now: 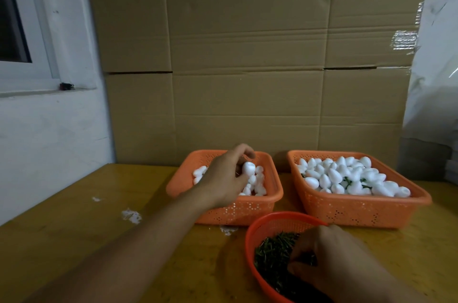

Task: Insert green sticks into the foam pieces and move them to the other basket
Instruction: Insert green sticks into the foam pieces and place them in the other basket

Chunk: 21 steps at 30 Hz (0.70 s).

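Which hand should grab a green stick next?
The right hand, probably. Its fingers are already down among the green sticks in the round red basket. The left hand is busy over the left orange basket, pinching a white foam piece.

Place: small handwork/packing workroom, prob. a home workshop or storeroom.
Backdrop: flattened cardboard sheets stood against the wall, creased, w/ tape scraps at the right edge.
Desk: worn yellow-brown desk w/ white foam crumbs scattered on it.
Stock: orange plastic baskets heaped w/ white foam pieces; round red basket of green sticks, i.e. bulk piecework.
Walls: plain white wall, white window frame at left; plastic sheeting at right.
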{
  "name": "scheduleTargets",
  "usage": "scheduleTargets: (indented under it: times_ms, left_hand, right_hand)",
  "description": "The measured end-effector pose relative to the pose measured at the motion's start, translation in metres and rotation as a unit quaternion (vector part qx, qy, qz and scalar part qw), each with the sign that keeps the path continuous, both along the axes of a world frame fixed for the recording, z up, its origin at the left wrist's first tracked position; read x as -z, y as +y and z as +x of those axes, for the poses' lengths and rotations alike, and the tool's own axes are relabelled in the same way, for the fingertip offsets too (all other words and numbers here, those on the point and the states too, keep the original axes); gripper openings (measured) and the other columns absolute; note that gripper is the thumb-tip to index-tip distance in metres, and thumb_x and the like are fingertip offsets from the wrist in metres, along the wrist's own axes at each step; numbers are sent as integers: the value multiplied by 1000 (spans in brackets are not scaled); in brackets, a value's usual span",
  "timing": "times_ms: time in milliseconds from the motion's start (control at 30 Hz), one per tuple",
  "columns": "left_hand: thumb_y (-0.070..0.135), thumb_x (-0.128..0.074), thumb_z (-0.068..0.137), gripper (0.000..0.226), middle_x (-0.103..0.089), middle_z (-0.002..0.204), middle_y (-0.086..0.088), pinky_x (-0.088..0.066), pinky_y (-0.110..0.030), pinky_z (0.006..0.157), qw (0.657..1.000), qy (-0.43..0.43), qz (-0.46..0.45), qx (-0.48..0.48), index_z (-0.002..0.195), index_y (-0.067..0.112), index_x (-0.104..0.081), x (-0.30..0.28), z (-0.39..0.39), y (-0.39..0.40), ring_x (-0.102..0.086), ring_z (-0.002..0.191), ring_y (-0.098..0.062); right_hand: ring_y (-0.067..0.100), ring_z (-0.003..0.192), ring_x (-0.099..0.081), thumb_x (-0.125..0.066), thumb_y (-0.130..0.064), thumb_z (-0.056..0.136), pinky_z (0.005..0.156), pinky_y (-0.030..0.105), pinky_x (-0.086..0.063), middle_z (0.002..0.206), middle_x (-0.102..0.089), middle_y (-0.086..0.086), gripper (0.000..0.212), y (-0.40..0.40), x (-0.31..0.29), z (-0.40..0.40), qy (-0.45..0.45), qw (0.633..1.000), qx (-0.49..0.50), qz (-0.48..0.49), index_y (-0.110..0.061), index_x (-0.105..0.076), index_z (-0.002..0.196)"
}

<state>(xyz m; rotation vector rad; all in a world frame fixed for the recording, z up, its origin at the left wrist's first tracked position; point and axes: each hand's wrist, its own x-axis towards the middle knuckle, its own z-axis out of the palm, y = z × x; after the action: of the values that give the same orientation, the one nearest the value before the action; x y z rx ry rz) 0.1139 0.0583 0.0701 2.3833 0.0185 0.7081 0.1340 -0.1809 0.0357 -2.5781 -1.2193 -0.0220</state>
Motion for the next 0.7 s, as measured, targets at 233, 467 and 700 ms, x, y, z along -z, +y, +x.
scheduleTargets:
  times_ms: [233, 467, 700]
  left_hand:
    - [7, -53, 99, 22, -63, 99, 7, -53, -34, 72, 985, -55, -112, 118, 102, 29, -57, 32, -38, -49, -62, 82, -13]
    - [-2, -60, 89, 42, -66, 96, -2, -55, -46, 84, 968, -5, -203, 146, 103, 37, -62, 49, -54, -62, -65, 96, -26]
    - [20, -66, 86, 35, -65, 105, 14, -55, -38, 94, 981, 7, -150, 122, 108, 46, -58, 63, -68, -77, -64, 105, -6]
  right_hand:
    - [-2, 88, -61, -46, -64, 89, 80, 24, -53, 97, -66, -27, 13, 3, -1, -3, -4, 999, -46, -17, -62, -59, 88]
    - [-9, 99, -59, -62, -64, 76, 85, 21, -53, 107, -64, -34, 45, 8, -2, 4, 10, 997, -52, -59, -62, -51, 119]
    - [5, 101, -64, -55, -53, 82, 83, 25, -51, 108, -68, -13, 40, 18, 11, 9, -39, 997, -14, -68, -39, -57, 119]
